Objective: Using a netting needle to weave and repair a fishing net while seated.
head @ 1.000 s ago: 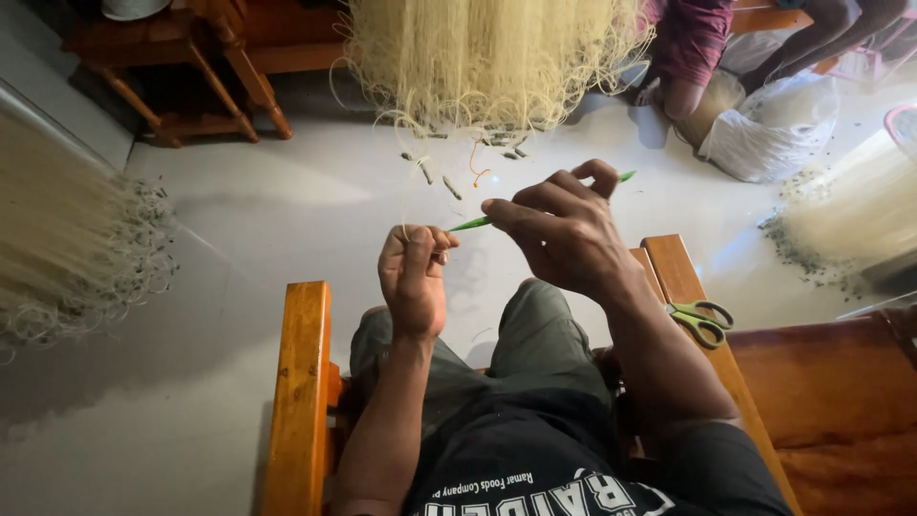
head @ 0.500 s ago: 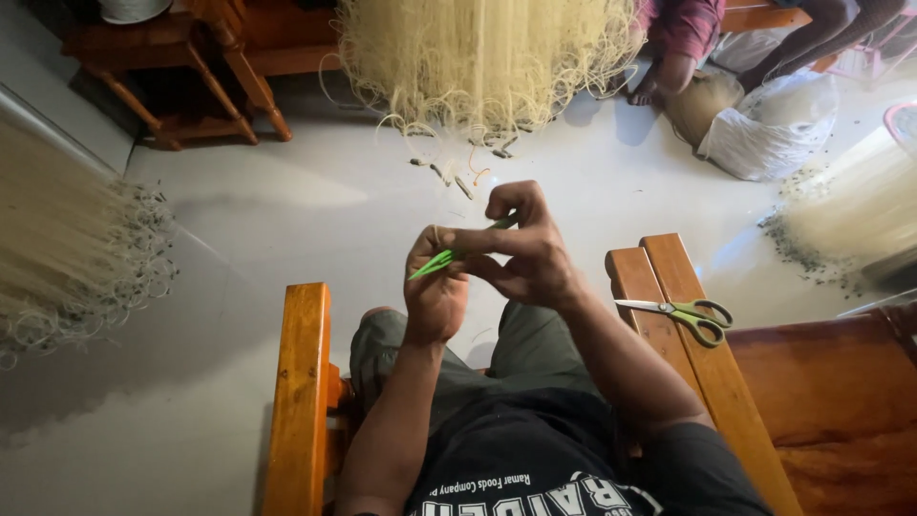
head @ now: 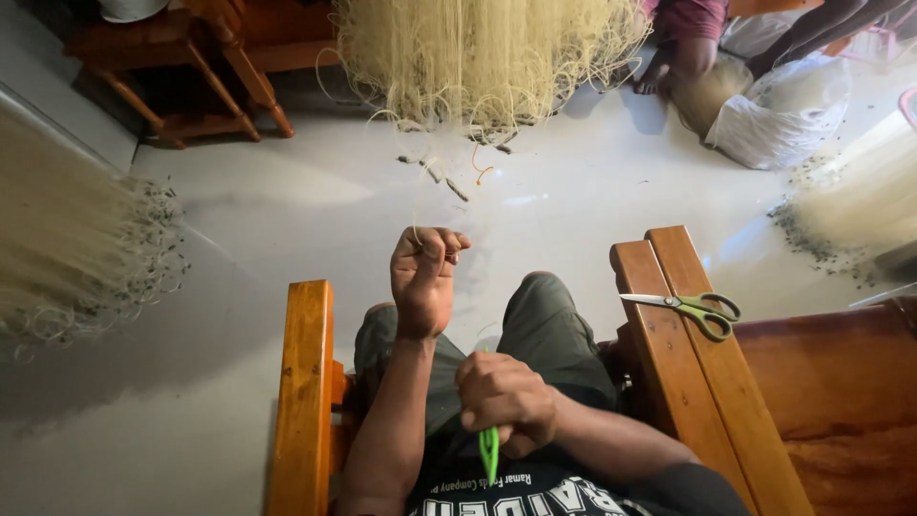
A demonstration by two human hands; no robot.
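Observation:
My left hand (head: 426,277) is raised in front of me with its fingers curled and pinched together near the thumb, seemingly on a thin pale line that is barely visible. My right hand (head: 504,402) is pulled back close to my chest, closed around a green netting needle (head: 489,453) whose tip points down. Both hands are over my lap, between the two wooden armrests (head: 304,382) of the chair. A large bundle of pale fishing net (head: 487,57) hangs ahead of me over the floor.
Green-handled scissors (head: 695,309) lie on the right armrest (head: 680,325). More net lies heaped at the left (head: 67,239) and right (head: 860,201). Another person sits at the top right by a white sack (head: 783,110). Wooden furniture (head: 191,57) stands at the top left.
My right hand has drawn back from in front of the left hand toward my chest, taking the green needle with it. My left hand stays raised, now apart from the right.

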